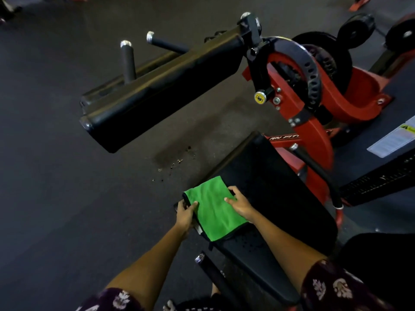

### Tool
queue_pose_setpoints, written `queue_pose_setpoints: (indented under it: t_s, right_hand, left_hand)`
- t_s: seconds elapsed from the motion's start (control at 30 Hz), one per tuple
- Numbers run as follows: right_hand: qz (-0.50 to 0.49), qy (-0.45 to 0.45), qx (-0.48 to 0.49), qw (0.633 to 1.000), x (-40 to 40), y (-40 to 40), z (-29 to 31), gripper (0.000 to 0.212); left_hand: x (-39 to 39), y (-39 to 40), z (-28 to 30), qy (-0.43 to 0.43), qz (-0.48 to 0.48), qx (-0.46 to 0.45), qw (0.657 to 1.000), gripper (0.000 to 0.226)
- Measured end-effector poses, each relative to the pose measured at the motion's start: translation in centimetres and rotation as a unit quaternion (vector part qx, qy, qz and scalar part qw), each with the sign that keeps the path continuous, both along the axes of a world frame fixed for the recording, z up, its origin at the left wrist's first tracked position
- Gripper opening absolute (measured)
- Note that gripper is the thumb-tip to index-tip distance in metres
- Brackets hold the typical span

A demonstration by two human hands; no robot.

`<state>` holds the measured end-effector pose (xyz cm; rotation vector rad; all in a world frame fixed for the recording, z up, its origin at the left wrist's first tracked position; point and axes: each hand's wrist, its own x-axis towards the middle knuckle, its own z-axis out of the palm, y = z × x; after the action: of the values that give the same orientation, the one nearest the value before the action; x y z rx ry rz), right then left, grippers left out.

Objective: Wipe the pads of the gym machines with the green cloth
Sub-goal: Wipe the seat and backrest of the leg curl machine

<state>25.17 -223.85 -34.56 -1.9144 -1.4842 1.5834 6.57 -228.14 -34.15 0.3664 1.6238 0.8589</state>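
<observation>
One green cloth [213, 212] lies spread flat over the near left corner of a black seat pad [274, 198], its left edge hanging over the pad's side. The left hand [185, 215] grips that overhanging edge, thumb on top of the cloth and fingers curled beneath the pad's rim. The right hand [239, 204] rests on the cloth's right side, thumb on the fabric and fingers bent over its far right edge, pinching it. Both forearms are bare, with dark floral sleeves [336, 288] at the bottom of view. Beyond the seat, a long black roller pad [157, 90] extends leftward from a red machine frame [314, 135] with a yellow knob [260, 98]. Grey floor [67, 176] lies under all, with a dark stain [173, 157] just beyond the seat.
</observation>
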Motion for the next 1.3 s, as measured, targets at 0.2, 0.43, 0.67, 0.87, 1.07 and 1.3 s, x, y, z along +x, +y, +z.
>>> queue_pose_setpoints:
  t_s: [0.2,0.43,0.67,0.87,1.07,1.3]
  right_hand:
    - [0.113,-0.132,0.007,0.985,-0.2,1.0,-1.3,0.058]
    - [0.236,-0.32,0.217,0.892,-4.9,-1.2,-1.4,0.068]
    - [0.238,-0.355,0.211,0.879,-5.8,0.9,-5.1,0.088]
    - [0.18,-0.364,0.304,0.862,-8.9,-1.7,-6.4,0.067]
    - [0.183,-0.37,0.345,0.843,-3.2,-6.6,-9.4,0.068]
    - [0.142,-0.354,0.313,0.87,-8.1,-3.5,-7.9,0.073]
  left_hand:
    - [0.3,-1.5,-2.4,0.067,-0.052,0.006,0.996,0.063]
    - [-1.2,-1.7,-3.0,0.423,-0.295,0.089,0.852,0.059]
    - [-3.4,-1.2,-4.6,0.431,-0.346,0.142,0.821,0.071]
    - [-3.3,-2.1,-6.4,0.387,-0.215,0.2,0.874,0.068]
    - [-2.4,-3.6,-8.3,0.356,-0.166,0.239,0.888,0.074]
    - [-3.0,-2.8,-8.2,0.332,-0.121,0.272,0.895,0.071]
